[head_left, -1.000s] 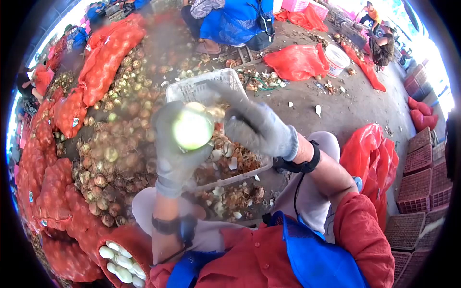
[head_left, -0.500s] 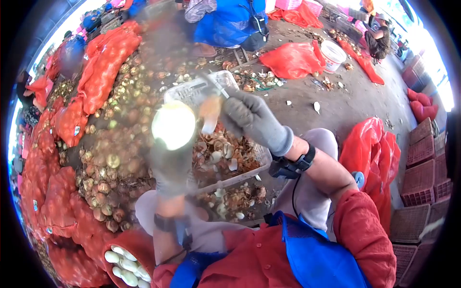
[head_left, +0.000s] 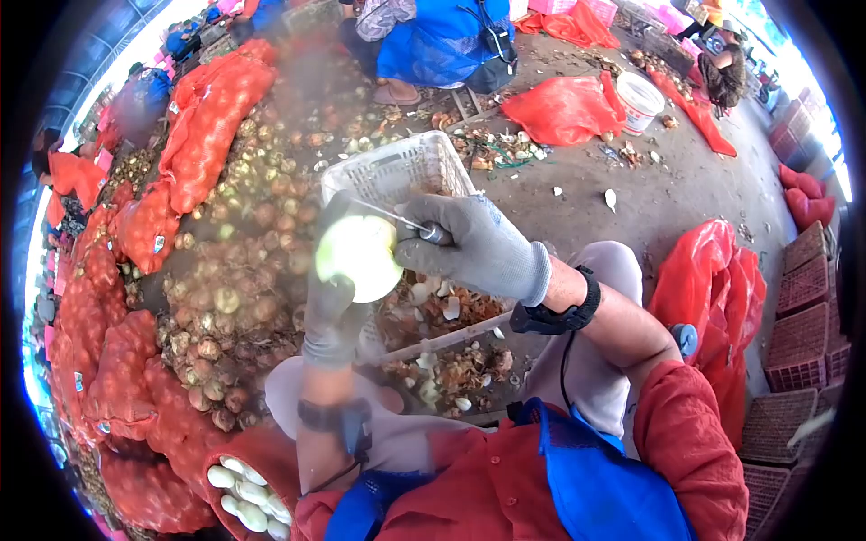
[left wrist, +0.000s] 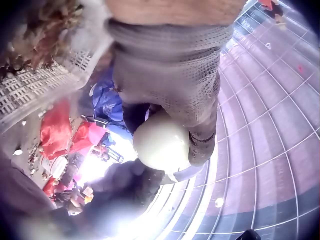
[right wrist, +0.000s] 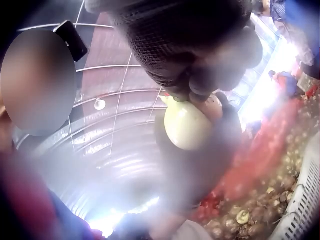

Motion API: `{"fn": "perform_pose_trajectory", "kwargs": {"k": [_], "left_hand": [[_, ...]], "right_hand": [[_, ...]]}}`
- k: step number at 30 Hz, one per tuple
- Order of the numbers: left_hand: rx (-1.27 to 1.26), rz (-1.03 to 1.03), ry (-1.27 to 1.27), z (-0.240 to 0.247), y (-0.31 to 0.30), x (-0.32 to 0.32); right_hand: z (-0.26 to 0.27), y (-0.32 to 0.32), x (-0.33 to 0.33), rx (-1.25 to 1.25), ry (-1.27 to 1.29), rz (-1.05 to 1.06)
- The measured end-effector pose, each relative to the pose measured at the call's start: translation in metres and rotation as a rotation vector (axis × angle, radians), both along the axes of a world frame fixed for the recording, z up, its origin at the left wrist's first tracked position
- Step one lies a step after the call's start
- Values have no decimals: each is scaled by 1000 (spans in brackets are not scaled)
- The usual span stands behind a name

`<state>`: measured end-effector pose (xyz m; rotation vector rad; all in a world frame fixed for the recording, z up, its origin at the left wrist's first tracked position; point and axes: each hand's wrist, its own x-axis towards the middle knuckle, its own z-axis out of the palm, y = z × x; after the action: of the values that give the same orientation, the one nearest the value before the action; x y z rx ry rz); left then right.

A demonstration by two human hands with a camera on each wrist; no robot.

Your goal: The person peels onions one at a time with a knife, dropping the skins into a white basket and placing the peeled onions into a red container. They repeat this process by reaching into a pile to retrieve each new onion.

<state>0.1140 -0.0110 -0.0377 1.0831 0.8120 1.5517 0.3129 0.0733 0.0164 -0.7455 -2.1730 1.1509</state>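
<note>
A grey-gloved left hand point(head_left: 328, 311) holds a pale, peeled-looking onion point(head_left: 361, 259) above a white plastic basket point(head_left: 444, 341). The left wrist view shows the smooth onion point(left wrist: 161, 140) between the gloved fingers. In its curled fingers the right hand point(head_left: 487, 248), gloved too, grips a small knife point(head_left: 435, 234) whose thin blade points left across the onion's top. Right thumb and fingertips are right at the onion's side. From the right wrist, a patch of brownish skin shows on the onion point(right wrist: 187, 125) beside the fingers. Onion skins point(head_left: 428, 311) lie in the basket.
Loose onions point(head_left: 225, 316) cover the ground on the left, beside full red net sacks point(head_left: 113, 379). An open sack of peeled onions point(head_left: 248, 496) stands by the left knee. Red bags point(head_left: 699, 288) and stacked crates point(head_left: 798, 338) are at right. Another person point(head_left: 442, 45) sits ahead.
Half a second ago the right hand was apart from the onion, with a strip of skin hanging by the knife. It is now back against the onion, and that strip no longer shows.
</note>
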Motion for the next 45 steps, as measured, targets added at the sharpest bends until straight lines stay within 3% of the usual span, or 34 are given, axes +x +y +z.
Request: {"fn": "perform_pose_trajectory", "kwargs": {"k": [3,5,6,11,13,15,18,22,25,26,28,31,33,34,35,36,37,39,40,43,45], "left_hand": [[6,-50,-23,6,-1,4],[31,-52,-124,6,0,6],[32,-48,-127,7,0,6],[77,11,-146,5,1,5],[92,38,-174,11,3,9],[109,65,-206,13,4,12],[109,80,-203,9,2,13],[111,104,-195,2,3,10],[129,78,-182,4,-1,7],[175,64,-158,5,-3,4],[230,64,-182,6,-3,-3],[178,150,-254,14,0,0],[176,109,-511,-4,6,-7],[77,233,-98,3,5,-11],[75,232,-149,4,2,-20],[73,232,-199,6,-2,-27],[272,62,-683,0,-2,-37],[451,68,-699,18,-14,-63],[461,380,-353,18,-29,-81],[449,501,-466,15,-99,-117],[426,710,-581,-5,-151,-134]], "right_hand": [[7,-5,3,-46,3,-29],[-6,6,5,168,136,-145],[-1,7,9,86,121,-201],[-2,-8,9,191,211,-52],[-7,-21,7,458,193,-51],[-19,-19,-3,510,214,27],[-10,-30,-7,574,-165,-59],[-4,-28,-3,749,-357,-129],[-14,-6,0,644,-37,-82],[-18,6,7,225,275,-62],[-17,18,19,-220,563,-9],[-14,21,16,-189,475,-38],[-20,27,20,416,-162,-222],[-32,37,28,472,-338,-239],[-52,49,27,446,-456,-305],[-67,61,29,411,-471,-273],[-70,66,31,140,-212,-167],[-72,67,28,94,-9,-47],[-73,68,25,85,-37,-40],[-80,67,19,52,-98,-6],[-78,64,18,-36,-107,4]]}}
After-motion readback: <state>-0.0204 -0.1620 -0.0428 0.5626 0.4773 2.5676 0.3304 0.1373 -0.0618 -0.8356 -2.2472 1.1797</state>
